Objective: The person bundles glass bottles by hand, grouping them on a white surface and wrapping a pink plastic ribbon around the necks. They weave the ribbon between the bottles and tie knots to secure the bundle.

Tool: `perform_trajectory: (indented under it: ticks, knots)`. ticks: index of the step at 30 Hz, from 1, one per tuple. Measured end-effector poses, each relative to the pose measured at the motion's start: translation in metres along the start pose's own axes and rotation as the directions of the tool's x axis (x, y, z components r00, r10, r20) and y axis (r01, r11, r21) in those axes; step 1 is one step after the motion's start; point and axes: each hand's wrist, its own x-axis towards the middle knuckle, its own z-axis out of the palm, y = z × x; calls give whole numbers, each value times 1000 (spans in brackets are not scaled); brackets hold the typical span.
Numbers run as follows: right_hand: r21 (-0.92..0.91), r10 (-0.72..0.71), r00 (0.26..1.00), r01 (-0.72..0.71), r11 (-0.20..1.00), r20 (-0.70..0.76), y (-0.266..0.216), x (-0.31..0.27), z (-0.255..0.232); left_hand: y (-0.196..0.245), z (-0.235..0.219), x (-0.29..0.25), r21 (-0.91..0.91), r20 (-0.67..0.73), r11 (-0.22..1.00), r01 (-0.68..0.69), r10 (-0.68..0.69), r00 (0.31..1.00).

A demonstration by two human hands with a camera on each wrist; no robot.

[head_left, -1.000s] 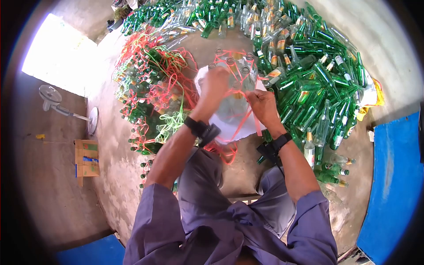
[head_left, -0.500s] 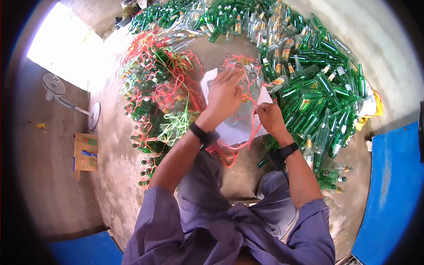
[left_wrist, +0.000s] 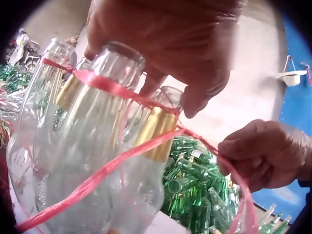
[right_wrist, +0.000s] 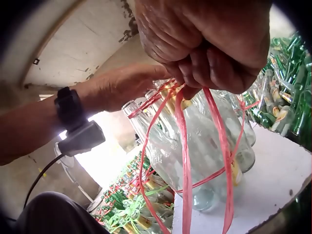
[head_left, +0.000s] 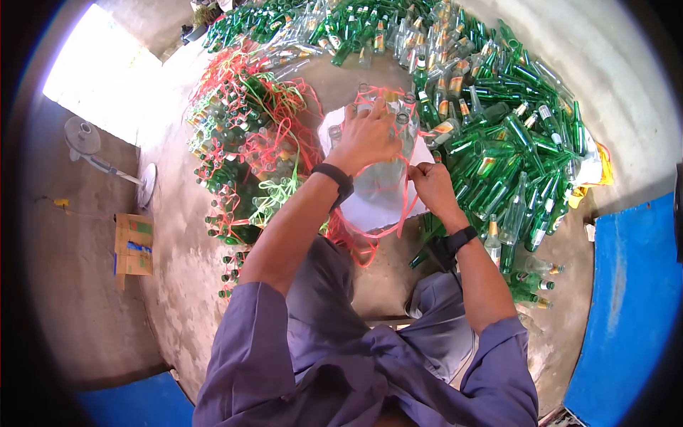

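A cluster of clear glass bottles (left_wrist: 78, 141), some with gold neck foil, stands upright on a white sheet (head_left: 370, 213). Red plastic string (left_wrist: 105, 178) runs round their necks and lower down round their bodies. My left hand (head_left: 366, 139) lies over the bottle tops, fingers spread among the necks; in the left wrist view it partly hides them. Just right of the cluster, my right hand (head_left: 435, 191) pinches the string close to the necks. Loose string tails (right_wrist: 184, 161) hang below its curled fingers in the right wrist view.
Loose green and clear bottles (head_left: 498, 142) are heaped at the right and far side. To the left stand bottle bundles (head_left: 235, 128) tied with red and green string. A fan (head_left: 84, 136) and a cardboard box (head_left: 134, 245) are farther left; a blue panel (head_left: 626, 285) stands right.
My left hand moved from the near left side of the bottle tops to lie across them, its fingers spreading. My right hand keeps its pinch on the string, having shifted slightly downward.
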Motion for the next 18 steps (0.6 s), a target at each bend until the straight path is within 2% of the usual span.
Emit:
perform_trajectory:
  ticks: [3,6,8,11,13,16,18]
  knots:
    - [17,33,999,-33,999,0,-2,1,-1,-2,6,1,18,-33,999,-31,32,999]
    - [40,26,998,-24,999,-62,2,-1,4,-2,11,2,52,-44,998,-46,48,998]
    - [33,-109,985,114,993,-136,8,-5,9,-1,16,3,118,-129,992,-39,54,990]
    - [48,-164,971,175,983,-175,14,-9,14,0,14,4,86,-90,996,-31,38,995]
    - [30,-181,967,190,981,-182,16,-10,15,-2,19,4,87,-114,996,-28,38,993]
    - [71,-112,984,123,990,-139,13,-12,10,-4,17,3,68,-145,997,-25,34,989]
    - [143,50,996,-40,989,-67,12,-16,6,-4,18,2,43,-146,999,-29,35,989]
